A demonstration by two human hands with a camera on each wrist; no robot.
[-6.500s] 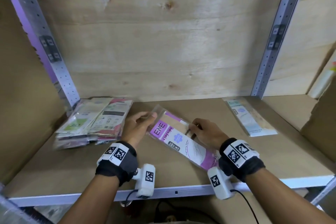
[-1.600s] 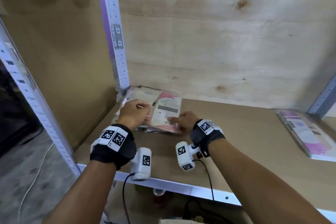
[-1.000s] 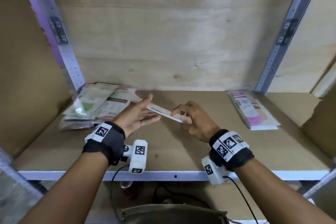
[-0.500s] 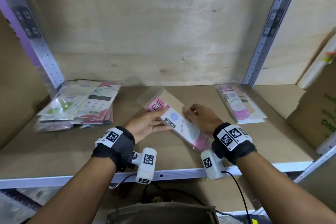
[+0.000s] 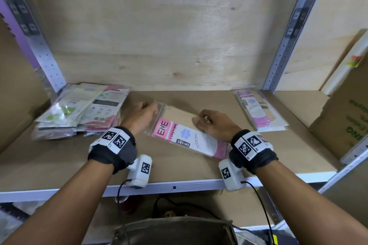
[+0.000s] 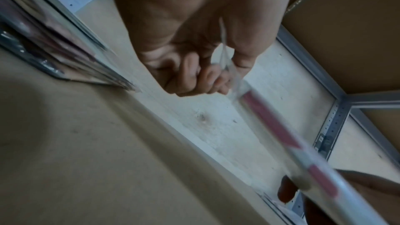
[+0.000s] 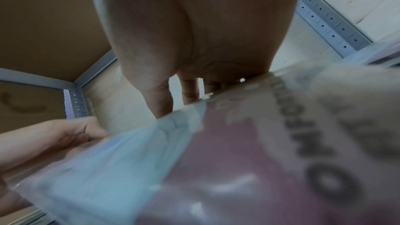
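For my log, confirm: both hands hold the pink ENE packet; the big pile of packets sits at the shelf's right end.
No: the head view shows the big pile at the shelf's left end. Left hand and right hand hold the pink ENE packet.

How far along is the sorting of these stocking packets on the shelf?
Done: a few pink packets lie stacked at the right rear of the shelf. In hand: the left hand pinches the clear top edge of the ENE stocking packet; the right hand grips its right edge. Left: this one probably goes onto that stack, and the mixed pile at left looks unsorted.
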